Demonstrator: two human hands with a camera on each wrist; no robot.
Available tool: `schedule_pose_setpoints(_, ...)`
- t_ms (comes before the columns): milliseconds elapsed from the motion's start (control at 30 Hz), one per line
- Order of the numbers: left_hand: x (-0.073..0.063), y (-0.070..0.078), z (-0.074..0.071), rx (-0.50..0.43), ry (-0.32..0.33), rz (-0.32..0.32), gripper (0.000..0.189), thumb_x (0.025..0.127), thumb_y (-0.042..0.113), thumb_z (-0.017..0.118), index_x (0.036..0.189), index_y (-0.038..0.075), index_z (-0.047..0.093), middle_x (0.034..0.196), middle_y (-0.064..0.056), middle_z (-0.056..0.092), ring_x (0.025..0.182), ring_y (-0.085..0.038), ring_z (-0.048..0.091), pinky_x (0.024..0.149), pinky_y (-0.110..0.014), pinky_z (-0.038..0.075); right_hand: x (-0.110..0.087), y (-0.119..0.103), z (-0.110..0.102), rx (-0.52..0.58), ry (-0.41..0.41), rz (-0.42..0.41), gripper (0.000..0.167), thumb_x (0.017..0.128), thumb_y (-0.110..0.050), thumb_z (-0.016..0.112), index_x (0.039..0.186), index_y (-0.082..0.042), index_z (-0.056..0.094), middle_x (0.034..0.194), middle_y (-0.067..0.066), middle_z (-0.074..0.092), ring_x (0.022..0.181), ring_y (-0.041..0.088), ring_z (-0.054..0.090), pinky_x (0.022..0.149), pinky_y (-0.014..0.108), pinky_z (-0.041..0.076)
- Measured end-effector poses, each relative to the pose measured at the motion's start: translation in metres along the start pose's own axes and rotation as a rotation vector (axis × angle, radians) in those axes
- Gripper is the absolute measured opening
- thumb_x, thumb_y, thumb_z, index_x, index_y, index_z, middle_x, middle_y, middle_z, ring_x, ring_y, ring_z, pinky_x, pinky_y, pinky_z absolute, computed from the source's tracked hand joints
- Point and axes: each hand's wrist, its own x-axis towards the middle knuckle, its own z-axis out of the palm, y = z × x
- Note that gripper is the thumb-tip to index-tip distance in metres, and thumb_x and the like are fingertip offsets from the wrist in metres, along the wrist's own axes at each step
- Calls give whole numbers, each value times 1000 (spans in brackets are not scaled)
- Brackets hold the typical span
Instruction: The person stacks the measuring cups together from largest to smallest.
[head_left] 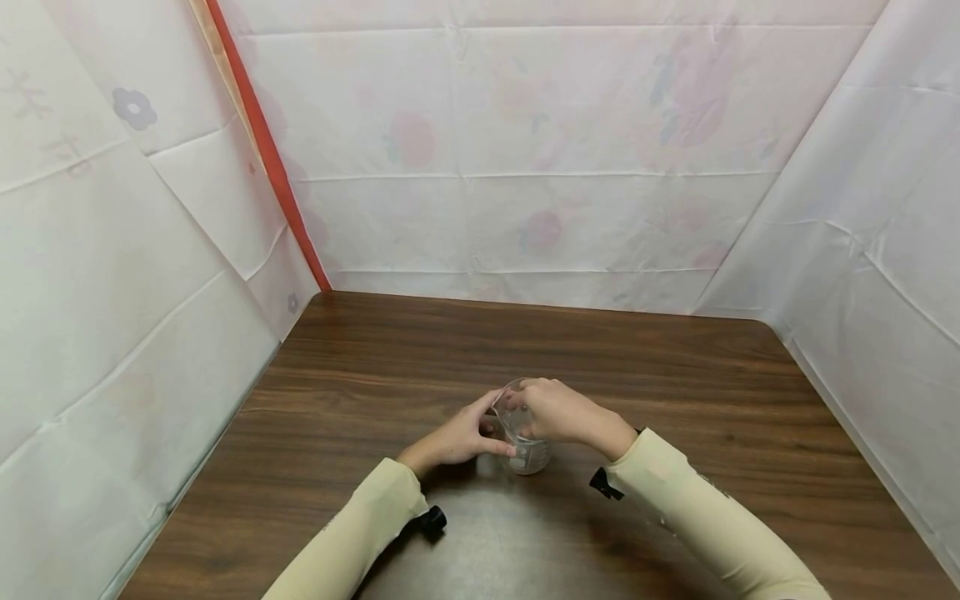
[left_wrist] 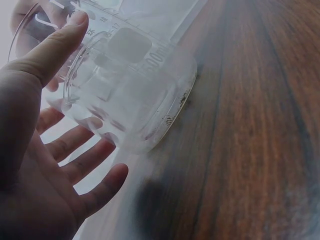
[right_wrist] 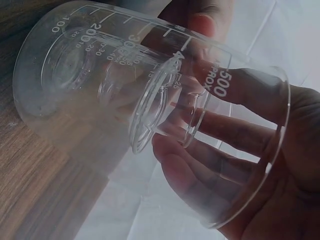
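A large clear glass beaker (head_left: 531, 458) with white graduation marks stands on the table in front of the person. My left hand (head_left: 456, 438) holds it from the left, thumb on the near side and fingers spread round the other side. From above, my right hand (head_left: 564, 413) reaches into its mouth. Smaller glass beakers sit nested inside; one inner beaker (right_wrist: 142, 117) shows a thick rim. The right fingers (right_wrist: 235, 131) and thumb pinch around the upper part of the innermost glass. Through the layers of glass, the exact finger contact is partly blurred.
The dark wood-grain table (head_left: 360, 350) extends around the hands. White printed sheets hang behind it and along both sides, with a red strip (head_left: 266, 142) at the back left corner. Black wrist mounts (head_left: 431, 521) stick out below both sleeves.
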Motion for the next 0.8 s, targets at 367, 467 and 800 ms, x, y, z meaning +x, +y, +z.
schedule_pose_setpoints(367, -1, 0, -1, -18, -6, -1, 95, 83, 41, 77, 156, 21, 19, 158, -6, 31, 123, -34, 56, 100, -47, 48, 3, -2, 2, -44, -17, -13, 27, 81, -13, 79, 107, -9, 73, 109, 8, 70, 99, 23, 66, 85, 43, 54)
schedule_pose_setpoints(467, -1, 0, -1, -22, -6, 12, 94, 83, 40, 77, 156, 21, 21, 157, -6, 33, 123, -33, 56, 100, -47, 48, 5, -1, 3, -47, -23, -7, 26, 81, -13, 79, 106, -9, 74, 109, 7, 70, 99, 23, 66, 86, 43, 53)
schedule_pose_setpoints(800, 1, 1, 0, -11, 10, 24, 91, 83, 35, 78, 154, 19, 25, 154, -4, 38, 124, -29, 55, 101, -45, 48, 6, 0, 4, -57, -27, -19, 25, 82, -11, 77, 105, -5, 73, 109, 9, 72, 102, 25, 67, 87, 40, 55)
